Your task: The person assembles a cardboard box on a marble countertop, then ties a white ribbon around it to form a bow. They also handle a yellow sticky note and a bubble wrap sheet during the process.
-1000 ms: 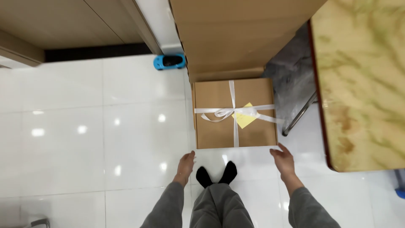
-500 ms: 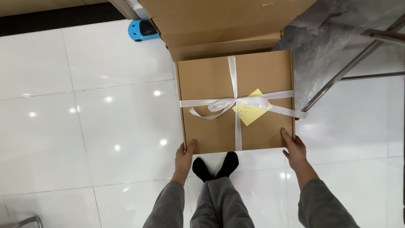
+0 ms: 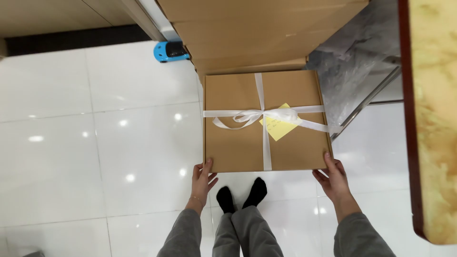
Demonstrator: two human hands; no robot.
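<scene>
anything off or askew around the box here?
Mostly tidy. The brown box lies flat with a hand at each near corner: left hand, right hand. The yellow sticky note sits crooked under the white ribbon, and the bow's tails trail unevenly. A blue toy car lies loose on the floor.

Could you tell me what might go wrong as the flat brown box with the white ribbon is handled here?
1. The left hand and right hand touch only the near corners of the brown box, so it may tip away if lifted.
2. The white ribbon trails past the right edge and could snag the metal leg beside it.
3. The yellow note under the bow could slip out.
</scene>
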